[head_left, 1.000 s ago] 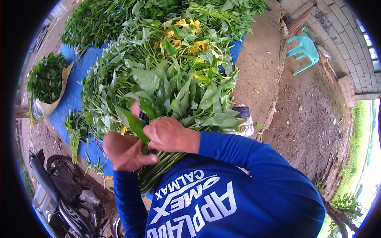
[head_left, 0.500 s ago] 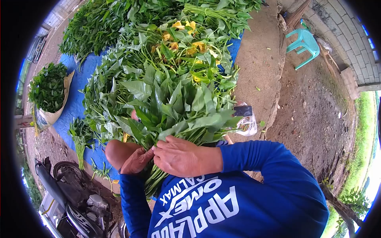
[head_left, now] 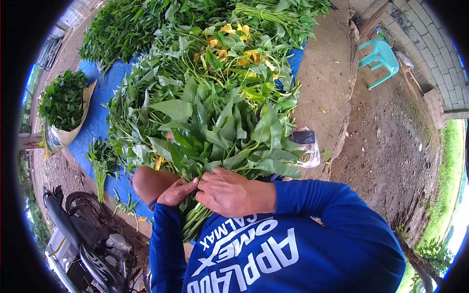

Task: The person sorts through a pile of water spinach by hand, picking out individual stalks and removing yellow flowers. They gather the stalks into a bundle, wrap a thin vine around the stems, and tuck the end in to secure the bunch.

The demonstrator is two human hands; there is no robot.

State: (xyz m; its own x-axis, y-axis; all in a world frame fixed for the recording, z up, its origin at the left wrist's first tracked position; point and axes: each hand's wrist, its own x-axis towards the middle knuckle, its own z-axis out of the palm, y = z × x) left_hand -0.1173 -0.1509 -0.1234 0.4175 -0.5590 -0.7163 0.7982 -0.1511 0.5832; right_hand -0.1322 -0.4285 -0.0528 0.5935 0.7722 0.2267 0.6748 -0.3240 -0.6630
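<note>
A thick bunch of water spinach lies against my body, its broad green leaves fanning away from me. The cut stems come out below my hands, towards the blue shirt. My right hand is closed over the top of the stems, knuckles up. On the other side my left hand grips the same stems, its thumb against the right hand's fingers. Whether a tie lies between the fingers is hidden. My bare knee shows beside the left hand.
Heaped greens with yellowed leaves cover a blue tarp. A filled sack and a small bundle lie left. A motorcycle stands lower left. Right are a phone on a plastic bag and a green stool.
The view has shifted slightly, so the surroundings sit a little further right. Leaves on the bunch's right side have spread lower. Both hands keep their hold on the stems.
</note>
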